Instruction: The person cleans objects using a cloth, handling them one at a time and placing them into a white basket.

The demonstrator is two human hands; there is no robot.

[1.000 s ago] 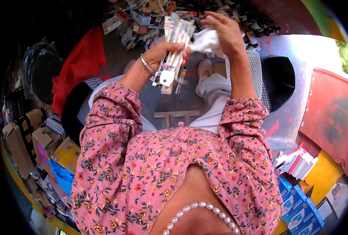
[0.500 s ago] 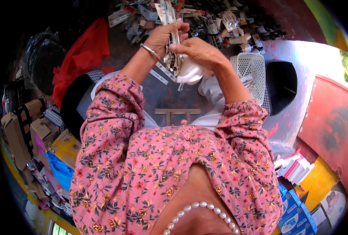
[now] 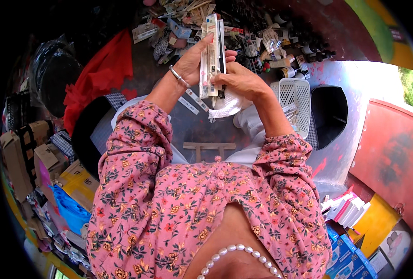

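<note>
At the top centre of the frame, a bundle of slim packets (image 3: 211,60) points upward between both hands. The left hand (image 3: 191,62) keeps its grip around the left side; the right hand (image 3: 246,83) pinches the lower end, thumb in front. White cloth (image 3: 227,106) bunches beneath the right hand. Two loose strips (image 3: 188,105) show near the left wrist. A jumbled pile (image 3: 179,30) crowds close above, bottles (image 3: 309,49) fill the upper right, and a white basket (image 3: 302,98) sits beside the right forearm.

Beyond the red panel (image 3: 387,156), green foliage (image 3: 411,88) stands in bright daylight; left of the panel spreads a grey, red-smudged floor (image 3: 356,104), palest close to the panel.
</note>
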